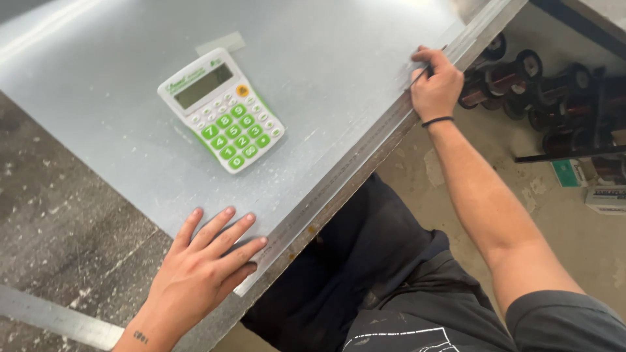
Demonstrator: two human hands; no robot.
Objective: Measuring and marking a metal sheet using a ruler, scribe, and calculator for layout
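Observation:
A large grey metal sheet (339, 72) lies flat on a worktable. Along its near edge runs a long metal ruler (352, 166). My left hand (205, 267) presses flat, fingers spread, on the sheet's near corner and the ruler's end. My right hand (435, 81) is closed on a thin dark marking tool, its tip against the ruler's edge near the far end. A black band circles that wrist. A white calculator (222, 107) with green keys rests on the sheet, apart from both hands.
A piece of pale tape (220, 43) sticks to the sheet behind the calculator. The dark worn tabletop (59, 215) shows at left, with a metal strip (52, 318). Spools of copper wire (541, 91) and small boxes (606, 195) sit on the floor at right.

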